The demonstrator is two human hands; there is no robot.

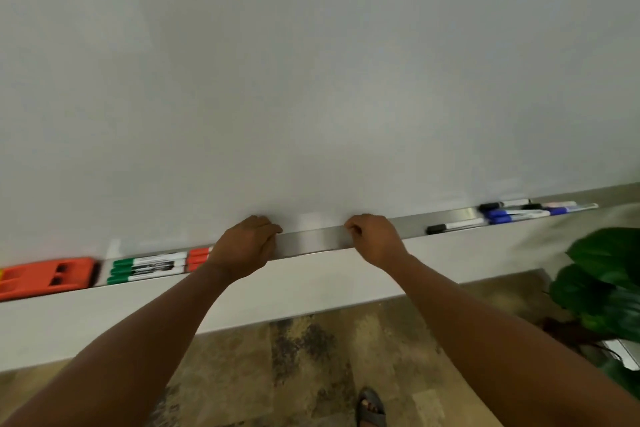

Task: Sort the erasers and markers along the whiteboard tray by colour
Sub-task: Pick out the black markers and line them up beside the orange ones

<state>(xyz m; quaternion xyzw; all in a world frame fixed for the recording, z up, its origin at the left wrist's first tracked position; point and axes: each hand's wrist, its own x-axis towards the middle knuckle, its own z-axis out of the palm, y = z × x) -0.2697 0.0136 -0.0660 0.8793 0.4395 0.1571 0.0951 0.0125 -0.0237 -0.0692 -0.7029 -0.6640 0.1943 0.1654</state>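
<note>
A long metal whiteboard tray [311,244] runs from lower left to upper right. At its left end lies an orange eraser [45,276], then three green markers [147,267], then red markers [198,258]. My left hand [244,246] lies over the red markers with fingers curled, so only their caps stick out to its left. My right hand [374,236] rests on the bare middle of the tray, its fingers pinched together with nothing visible in them. Further right lies a single black marker [453,226]. Beyond it, blue markers [516,215] and black markers [502,204] are mixed together.
The whiteboard [311,80] fills the upper view. Below the tray is a pale wall ledge [242,298], then a mottled stone floor [294,374] with my sandalled foot [371,407]. A leafy green plant [606,281] stands at the right.
</note>
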